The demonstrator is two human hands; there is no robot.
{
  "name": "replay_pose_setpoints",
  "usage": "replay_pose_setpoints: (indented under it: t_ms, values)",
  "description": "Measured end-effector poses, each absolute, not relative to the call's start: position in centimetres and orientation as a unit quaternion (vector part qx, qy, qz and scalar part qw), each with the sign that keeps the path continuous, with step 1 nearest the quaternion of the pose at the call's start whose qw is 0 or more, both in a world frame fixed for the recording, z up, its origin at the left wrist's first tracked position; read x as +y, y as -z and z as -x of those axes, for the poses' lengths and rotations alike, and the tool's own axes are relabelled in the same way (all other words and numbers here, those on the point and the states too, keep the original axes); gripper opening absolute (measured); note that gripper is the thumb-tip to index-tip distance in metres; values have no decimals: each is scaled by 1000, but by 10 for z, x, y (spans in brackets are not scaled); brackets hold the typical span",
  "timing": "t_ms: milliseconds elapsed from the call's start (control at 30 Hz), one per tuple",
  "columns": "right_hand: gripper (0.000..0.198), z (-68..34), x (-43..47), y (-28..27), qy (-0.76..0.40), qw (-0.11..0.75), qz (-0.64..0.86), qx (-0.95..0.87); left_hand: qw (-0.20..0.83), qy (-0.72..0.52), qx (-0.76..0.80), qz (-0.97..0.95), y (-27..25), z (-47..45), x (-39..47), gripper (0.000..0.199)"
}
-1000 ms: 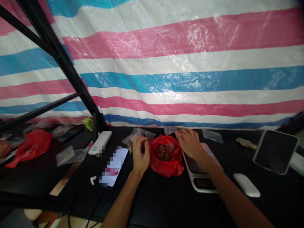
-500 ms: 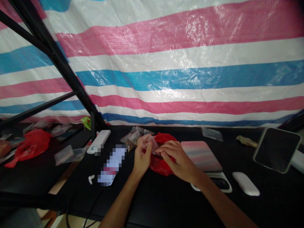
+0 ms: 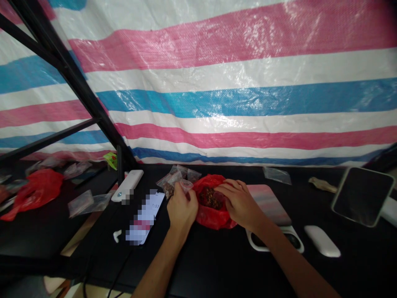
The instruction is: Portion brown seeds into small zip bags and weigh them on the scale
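Observation:
A red plastic bag lies open on the black table, with small brown pieces heaped inside. My left hand is closed around a small clear plastic bag, whose round mouth shows above the fingers just left of the red bag. At the red bag's right side, my right hand has its fingers bent over the rim, gripping the red plastic; the thumb is partly hidden. Filled clear sachets lie behind my left hand, some with brown contents.
Left of my hands lie a phone, a white power bank and an earbud. To the right are a pink-grey pad, a white mouse-shaped object and a framed dark panel. Another red bag is at far left.
My right hand has moved away from the small clear bag to the red bag's right rim. My left hand has turned and lowered slightly with the small bag. The brown pieces now show.

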State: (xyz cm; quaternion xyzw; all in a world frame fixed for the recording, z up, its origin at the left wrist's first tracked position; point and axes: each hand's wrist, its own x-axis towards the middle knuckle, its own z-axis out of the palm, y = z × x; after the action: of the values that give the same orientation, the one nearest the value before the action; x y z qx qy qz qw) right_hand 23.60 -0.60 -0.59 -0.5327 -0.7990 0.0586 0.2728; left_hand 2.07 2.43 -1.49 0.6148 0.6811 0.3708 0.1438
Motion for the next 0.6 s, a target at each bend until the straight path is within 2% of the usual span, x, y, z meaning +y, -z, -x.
replay_pose_setpoints:
  t_ms: [133,267,433,500,600]
  values:
    - [46,-236,-7,6,-59,255,524,-811,230,-357,652,-629,15,-28,20,23]
    - [38,-235,-8,4,-73,244,516,-818,330,-432,545,-638,28,-34,23,38]
    - [29,-233,-11,3,-66,240,545,-801,435,-508,438,-600,36,-39,26,43]
    - [30,-232,-11,3,-55,239,561,-791,429,-501,466,-590,33,-37,25,40]
    - [38,-232,-12,1,-53,239,564,-788,345,-439,574,-599,27,-33,22,29]
